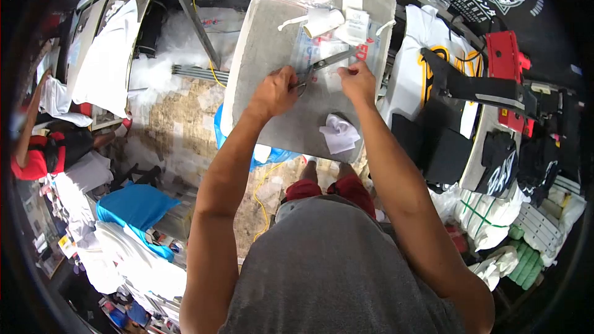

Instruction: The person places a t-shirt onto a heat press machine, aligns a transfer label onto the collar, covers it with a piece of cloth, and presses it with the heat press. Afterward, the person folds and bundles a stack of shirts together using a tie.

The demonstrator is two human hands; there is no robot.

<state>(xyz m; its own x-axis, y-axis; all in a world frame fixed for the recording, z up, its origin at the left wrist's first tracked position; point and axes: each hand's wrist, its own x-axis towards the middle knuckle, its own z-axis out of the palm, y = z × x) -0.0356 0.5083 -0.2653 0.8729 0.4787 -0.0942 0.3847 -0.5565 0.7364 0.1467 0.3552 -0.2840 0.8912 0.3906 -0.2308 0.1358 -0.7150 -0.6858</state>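
Scissors (334, 59) are gripped in the left hand (276, 92)!
Near their tip, the right hand (360, 84) is pinched narrow, contents unclear; it is best kept clear of the blades.

The left hand (276, 91) is gripping scissors (335, 59) by the handles, blades pointing rightward over the grey surface (263, 37). The right hand (359, 82) is curling beside the blade tips. A crumpled whitish cloth (340, 134) is lying nearer the body; a roll (325, 23) is resting beyond the scissors.
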